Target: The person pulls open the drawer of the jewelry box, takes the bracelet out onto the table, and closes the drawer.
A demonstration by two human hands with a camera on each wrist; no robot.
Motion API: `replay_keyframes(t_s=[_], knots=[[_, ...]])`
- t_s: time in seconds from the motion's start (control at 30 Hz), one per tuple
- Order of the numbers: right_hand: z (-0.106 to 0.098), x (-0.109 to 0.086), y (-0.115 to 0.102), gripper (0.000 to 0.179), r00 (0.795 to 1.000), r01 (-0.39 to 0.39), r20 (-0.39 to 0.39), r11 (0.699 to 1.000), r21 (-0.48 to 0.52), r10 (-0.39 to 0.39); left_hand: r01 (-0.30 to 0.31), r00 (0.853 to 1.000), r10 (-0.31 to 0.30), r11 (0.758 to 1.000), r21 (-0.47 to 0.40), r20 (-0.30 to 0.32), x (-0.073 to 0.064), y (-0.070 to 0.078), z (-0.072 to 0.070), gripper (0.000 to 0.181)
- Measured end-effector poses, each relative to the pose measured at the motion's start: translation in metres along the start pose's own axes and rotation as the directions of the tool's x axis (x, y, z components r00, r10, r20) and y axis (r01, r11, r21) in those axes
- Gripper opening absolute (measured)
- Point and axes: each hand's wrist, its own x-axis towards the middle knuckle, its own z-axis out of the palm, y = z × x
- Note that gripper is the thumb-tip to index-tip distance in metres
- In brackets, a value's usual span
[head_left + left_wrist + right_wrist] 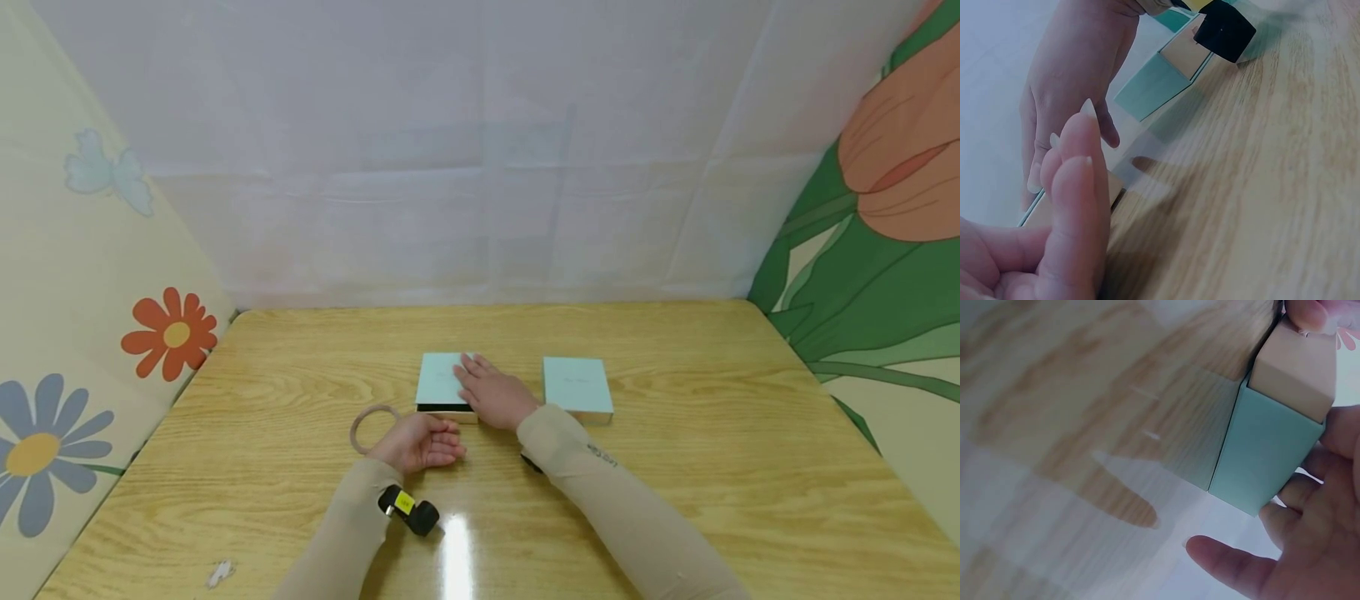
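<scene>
A light-blue box [437, 377] with a beige front lies at the middle of the table; a dark gap shows under its lid along the front. My right hand [497, 395] rests on the lid's right part with straight fingers, thumb held off to the side in the right wrist view. Against the box's beige front [1297, 369] is my left hand [422, 443], palm turned up and fingers relaxed, pinching nothing visible. A thin brownish ring [352, 429] lies left of the box, partly behind the left hand.
To the right stands a second light-blue box [577, 382], closed, close to my right forearm. The wooden table [712, 467] meets a white cloth [480, 208] at the back. Painted panels flank both sides. A small white mark [220, 573] is at the front left.
</scene>
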Motion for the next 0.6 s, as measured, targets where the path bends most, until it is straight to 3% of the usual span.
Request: replay_keyframes(t_s=[0.3,0.6], knots=[[0.0008,0.0004,0.001,0.05,1.0,0.007,-0.005,1.0,-0.014,-0.007,0.0,1.0,0.0,1.0,0.006,-0.024,0.0022,0.0003,0.0002,0.026],[0.0001,-0.0002,0.0009,0.05,1.0,0.016,-0.008,1.0,-0.016,-0.016,0.016,1.0,-0.016,1.0,-0.009,-0.006,0.0056,0.0035,-0.002,0.026]])
